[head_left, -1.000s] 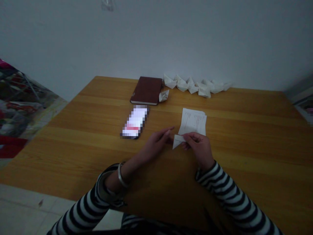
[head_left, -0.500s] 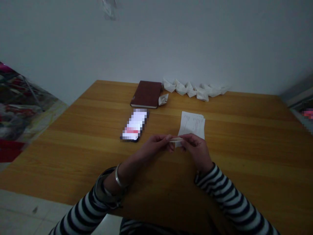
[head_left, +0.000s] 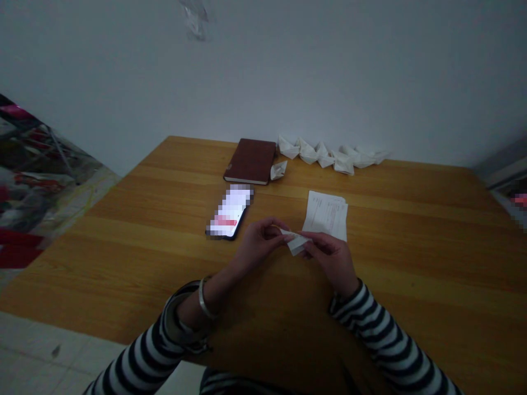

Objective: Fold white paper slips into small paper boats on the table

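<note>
Between my hands is a small piece of folded white paper [head_left: 295, 244], held above the wooden table. My left hand [head_left: 260, 239] pinches its left side between thumb and fingers. On the other side, my right hand [head_left: 330, 257] is closed on the paper's right edge with thumb and fingertips. Just beyond my right hand lies a small stack of printed paper sheets [head_left: 326, 214]. A phone [head_left: 230, 211] with a lit, blurred-out screen rests to the left of the stack, beyond my left forearm.
A dark red notebook [head_left: 252, 160] lies at the back of the wooden table [head_left: 164, 219]. Beside it sits one folded paper piece [head_left: 279, 170]. Several folded white paper boats [head_left: 325, 155] stand in a row along the wall. Blurred clutter [head_left: 37, 159] is on the floor at left.
The folded paper has tilted from nearly edge-on to showing a pointed face hanging downward. My left fingers have shifted their grip on it. The whole view has moved slightly.
</note>
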### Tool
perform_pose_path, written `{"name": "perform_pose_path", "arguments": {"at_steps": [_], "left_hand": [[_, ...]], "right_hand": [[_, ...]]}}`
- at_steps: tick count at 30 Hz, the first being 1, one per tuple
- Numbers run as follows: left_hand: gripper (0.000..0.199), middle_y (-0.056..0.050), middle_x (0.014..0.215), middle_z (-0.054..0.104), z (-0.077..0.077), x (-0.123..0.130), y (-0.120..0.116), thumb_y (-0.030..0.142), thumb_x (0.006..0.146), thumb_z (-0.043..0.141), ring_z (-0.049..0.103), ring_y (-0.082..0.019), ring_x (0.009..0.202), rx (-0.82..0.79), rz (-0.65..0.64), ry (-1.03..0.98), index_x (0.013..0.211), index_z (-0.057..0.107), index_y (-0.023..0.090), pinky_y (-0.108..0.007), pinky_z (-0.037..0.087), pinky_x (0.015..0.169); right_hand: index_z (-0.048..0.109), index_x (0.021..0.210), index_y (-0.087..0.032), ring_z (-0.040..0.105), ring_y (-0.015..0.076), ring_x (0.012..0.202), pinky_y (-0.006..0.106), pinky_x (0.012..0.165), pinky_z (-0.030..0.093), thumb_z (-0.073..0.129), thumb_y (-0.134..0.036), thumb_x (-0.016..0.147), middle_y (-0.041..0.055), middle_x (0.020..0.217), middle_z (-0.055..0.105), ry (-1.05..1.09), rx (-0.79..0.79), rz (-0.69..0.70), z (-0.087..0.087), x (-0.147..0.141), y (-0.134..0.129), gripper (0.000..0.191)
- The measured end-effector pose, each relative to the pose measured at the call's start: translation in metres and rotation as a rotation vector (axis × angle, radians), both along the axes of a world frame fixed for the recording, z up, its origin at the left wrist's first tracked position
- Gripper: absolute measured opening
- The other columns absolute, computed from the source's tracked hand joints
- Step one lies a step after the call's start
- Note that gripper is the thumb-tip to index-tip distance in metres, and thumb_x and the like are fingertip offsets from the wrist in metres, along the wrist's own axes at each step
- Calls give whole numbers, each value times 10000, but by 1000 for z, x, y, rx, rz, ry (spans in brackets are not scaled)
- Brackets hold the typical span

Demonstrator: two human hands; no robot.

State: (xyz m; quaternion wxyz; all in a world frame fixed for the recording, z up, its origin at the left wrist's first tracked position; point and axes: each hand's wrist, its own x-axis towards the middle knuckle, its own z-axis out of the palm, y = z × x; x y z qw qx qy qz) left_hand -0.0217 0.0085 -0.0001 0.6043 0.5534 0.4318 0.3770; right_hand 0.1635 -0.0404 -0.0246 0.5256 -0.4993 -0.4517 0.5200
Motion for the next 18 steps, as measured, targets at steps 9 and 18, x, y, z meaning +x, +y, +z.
{"name": "perform_pose_path", "arguments": {"at_steps": [9, 18], "left_hand": [[169, -42, 834, 751, -7, -1, -6, 250, 769, 760, 720, -188, 783, 211, 44, 206, 882, 670, 162, -291, 565, 729], [111, -48, 871, 685, 3, -5, -8, 268, 836, 711, 652, -185, 821, 530, -58, 399, 904, 692, 182, -304, 503, 751]], "right_hand": [[726, 914, -211, 671, 169, 713, 295, 635, 562, 769, -342, 735, 36, 815, 729, -75, 39, 57, 0, 2, 2, 225], [756, 827, -245, 555, 238, 1065, 450, 994, 433, 671, -337, 852, 82, 1269, 591, -402, 282, -16, -1, 3, 0, 128]]}}
